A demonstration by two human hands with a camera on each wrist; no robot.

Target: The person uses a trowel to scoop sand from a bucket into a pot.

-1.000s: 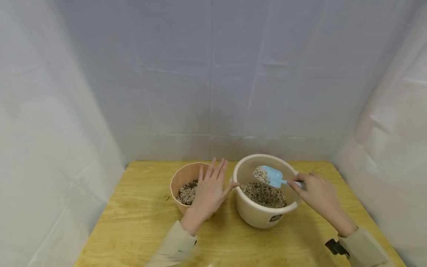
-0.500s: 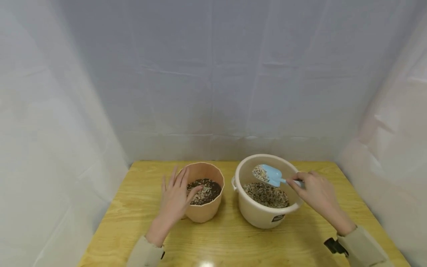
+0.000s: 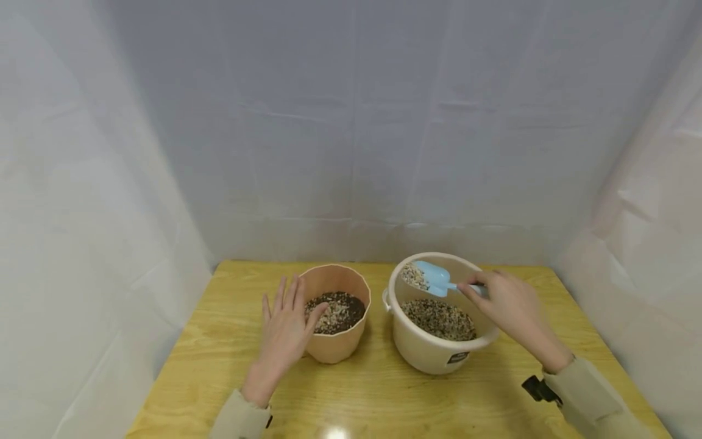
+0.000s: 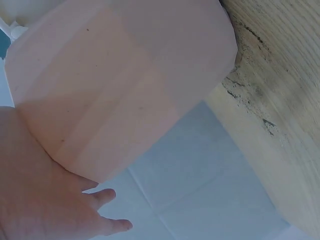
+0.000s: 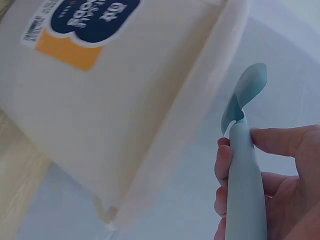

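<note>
Right hand (image 3: 507, 308) has lifted the scoop (image 3: 433, 278) leftward.

I see a bench (image 3: 219, 366) of pale yellow plywood with visible grain, lightly glossy at the lower middle of the head view and rough and chipped at its edge in the left wrist view. The peach pot (image 3: 334, 344) looks like smooth matt plastic. The cream bucket (image 3: 433, 356) is smooth plastic bearing a printed label. The blue scoop (image 3: 433, 278) is glossy plastic. Creased white cloth (image 3: 351, 122) fills the upper frame.
</note>
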